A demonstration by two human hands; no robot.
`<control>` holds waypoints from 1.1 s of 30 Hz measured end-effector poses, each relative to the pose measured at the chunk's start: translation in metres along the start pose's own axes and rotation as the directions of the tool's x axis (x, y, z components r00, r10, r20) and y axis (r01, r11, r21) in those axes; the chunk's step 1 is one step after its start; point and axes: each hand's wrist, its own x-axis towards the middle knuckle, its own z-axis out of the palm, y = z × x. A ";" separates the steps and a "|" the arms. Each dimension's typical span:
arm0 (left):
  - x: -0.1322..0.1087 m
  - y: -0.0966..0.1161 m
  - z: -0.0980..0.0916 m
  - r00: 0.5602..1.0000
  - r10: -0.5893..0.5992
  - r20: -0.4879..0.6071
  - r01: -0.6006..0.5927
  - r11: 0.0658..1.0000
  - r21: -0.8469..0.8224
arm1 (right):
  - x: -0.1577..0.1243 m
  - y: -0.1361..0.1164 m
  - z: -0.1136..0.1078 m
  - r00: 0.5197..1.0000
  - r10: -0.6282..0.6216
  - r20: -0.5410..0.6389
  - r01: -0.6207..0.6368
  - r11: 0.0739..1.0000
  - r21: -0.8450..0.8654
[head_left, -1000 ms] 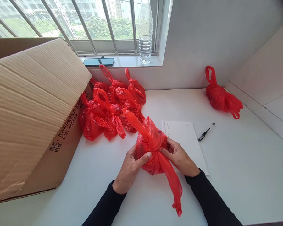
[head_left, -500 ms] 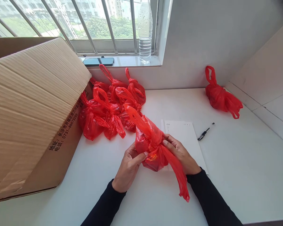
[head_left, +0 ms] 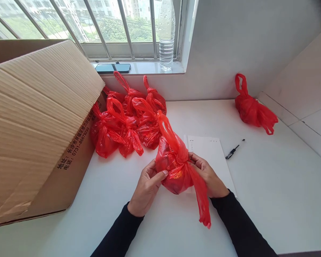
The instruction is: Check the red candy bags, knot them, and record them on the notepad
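Between my two hands is a knotted red plastic bag (head_left: 173, 164), its contents hidden apart from a yellow-orange print showing through. My left hand (head_left: 147, 187) grips the bag's left side, thumb on top. On the other side, my right hand (head_left: 207, 175) holds it near the knot, its fingers partly behind the plastic. One handle loop points up and away; the other tail hangs down past my right hand. Beneath the bag and to its right lies an open white notebook (head_left: 207, 150). A black pen (head_left: 231, 152) rests beside the notebook.
A large cardboard box (head_left: 42, 125) fills the left side. Several tied red bags (head_left: 130, 130) are heaped against it below the window sill. Another red bag (head_left: 253, 109) sits at the back right. On the sill are a phone (head_left: 113, 68) and a water bottle (head_left: 166, 39).
The held bag has turned slightly, its upper loop swinging right and more upright, its lower tail shifting left. Both hands keep their hold. The whole view has shifted a little.
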 end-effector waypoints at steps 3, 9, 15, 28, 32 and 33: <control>0.001 -0.001 0.000 0.999 0.019 -0.029 -0.019 1.000 0.000 | 0.000 -0.002 0.003 1.000 0.012 0.006 -0.012 0.999 0.034; 0.000 0.000 0.004 1.000 -0.006 -0.022 0.004 0.998 -0.055 | 0.000 -0.003 0.006 0.999 0.013 -0.034 -0.009 0.993 0.117; 0.002 0.001 0.003 0.999 -0.010 -0.030 0.008 0.996 -0.086 | -0.001 -0.003 0.007 0.999 0.030 -0.028 -0.025 0.985 0.172; 0.000 -0.001 0.007 0.993 0.038 0.111 -0.053 0.990 0.131 | 0.000 -0.003 -0.001 0.995 0.045 -0.085 -0.030 0.984 0.176; 0.001 -0.005 0.004 0.997 0.042 0.057 -0.050 0.988 0.144 | 0.002 0.003 -0.006 0.998 0.037 -0.054 -0.029 0.990 0.137; 0.001 -0.005 0.004 0.998 0.044 0.042 -0.049 0.989 0.143 | 0.003 0.005 -0.007 0.998 0.036 -0.049 -0.029 0.991 0.127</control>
